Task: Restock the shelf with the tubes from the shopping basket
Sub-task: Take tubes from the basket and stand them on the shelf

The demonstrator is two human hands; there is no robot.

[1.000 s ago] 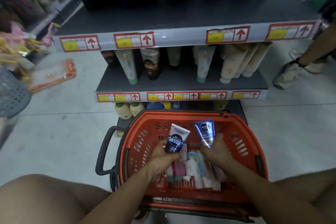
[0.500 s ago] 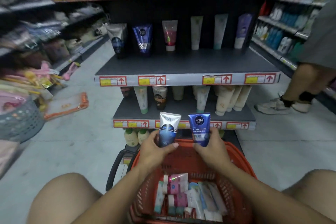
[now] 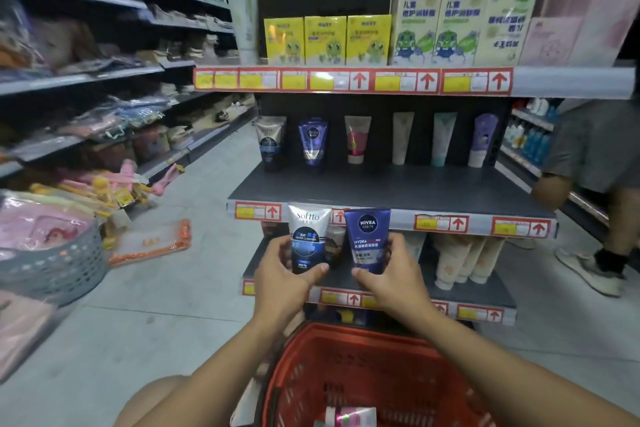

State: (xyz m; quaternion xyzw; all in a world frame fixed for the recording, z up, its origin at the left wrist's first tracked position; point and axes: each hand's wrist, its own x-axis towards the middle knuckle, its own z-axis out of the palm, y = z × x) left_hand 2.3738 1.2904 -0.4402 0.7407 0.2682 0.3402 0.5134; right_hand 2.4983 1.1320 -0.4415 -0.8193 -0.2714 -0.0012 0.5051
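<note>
A dark shelf with a row of upright tubes at its back is faced; a red shopping basket is seen below, with a pink-and-white tube lying in it; the left hand is curled round a white and dark-blue Softto tube; the right hand grips a blue Nivea Men tube; both tubes are held upright, side by side, in front of the shelf's front edge.
</note>
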